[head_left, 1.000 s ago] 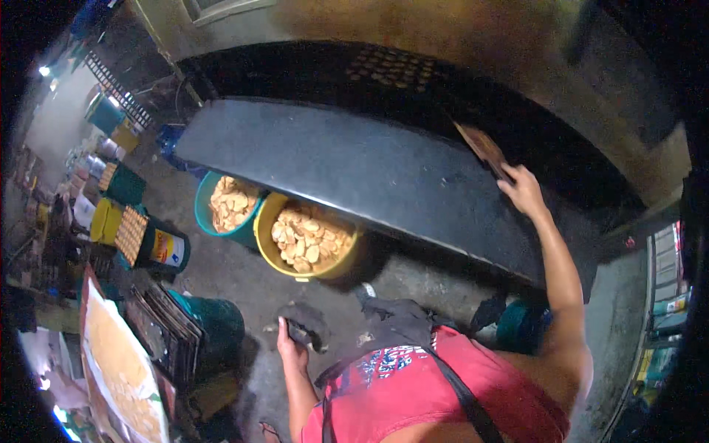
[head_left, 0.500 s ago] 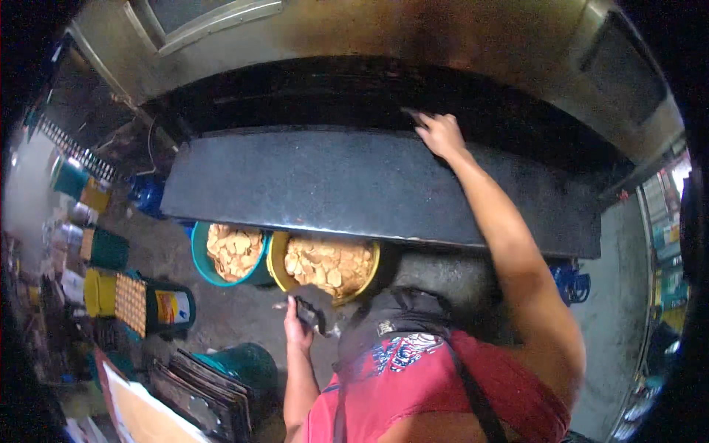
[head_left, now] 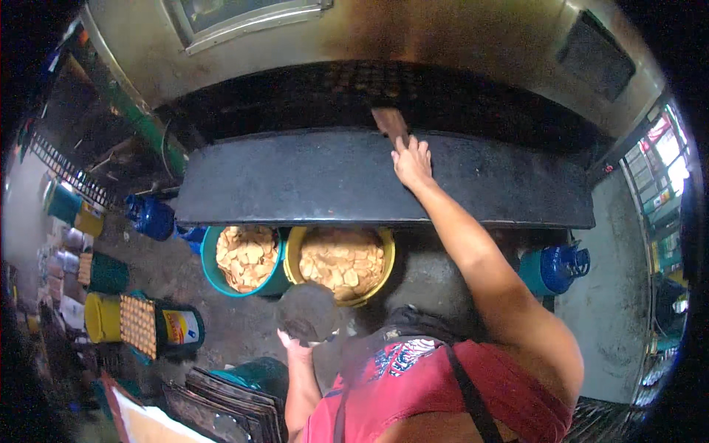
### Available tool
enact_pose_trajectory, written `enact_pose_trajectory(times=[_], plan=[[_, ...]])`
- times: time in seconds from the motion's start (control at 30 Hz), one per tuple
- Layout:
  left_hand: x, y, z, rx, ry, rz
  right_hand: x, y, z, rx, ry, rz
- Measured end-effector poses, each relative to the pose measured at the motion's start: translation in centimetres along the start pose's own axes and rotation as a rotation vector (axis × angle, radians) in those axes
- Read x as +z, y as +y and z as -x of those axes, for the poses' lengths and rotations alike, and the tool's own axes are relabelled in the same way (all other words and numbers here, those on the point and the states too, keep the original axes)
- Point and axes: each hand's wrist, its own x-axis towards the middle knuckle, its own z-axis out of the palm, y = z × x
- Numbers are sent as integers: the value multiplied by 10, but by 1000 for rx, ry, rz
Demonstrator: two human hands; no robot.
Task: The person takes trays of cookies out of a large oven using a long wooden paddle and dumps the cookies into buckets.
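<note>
My right hand is closed on a flat, brownish scraper-like tool, its broad end pointing into the dark oven opening. The hand is above the black oven door, which lies folded down like a shelf. Low at my left side, my left hand grips a dark, cloth-like pad; its exact kind is unclear. Rows of small round pieces show dimly inside the oven. Below the door's edge stand a teal bucket and a yellow bucket, both full of flat, pale-brown biscuits.
Blue gas cylinders stand to the left and right. A tray of round pieces rests on a bucket at the left. Dark baking trays lean near my left forearm. The oven's metal front rises above the opening.
My right hand has moved left and nearer to me along the door, and the tool's broad face now shows. My left hand is slightly lower, still with the dark pad.
</note>
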Motion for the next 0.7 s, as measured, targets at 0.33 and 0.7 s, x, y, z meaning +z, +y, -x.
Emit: enact_pose_trajectory(times=[0.33,0.7], plan=[[126,-44,-62,-95,14,-288,-36,56,133,-16,-52,-22],[165,-160,-73,29,59,-269,-89,204,228,-163,-81,-50]])
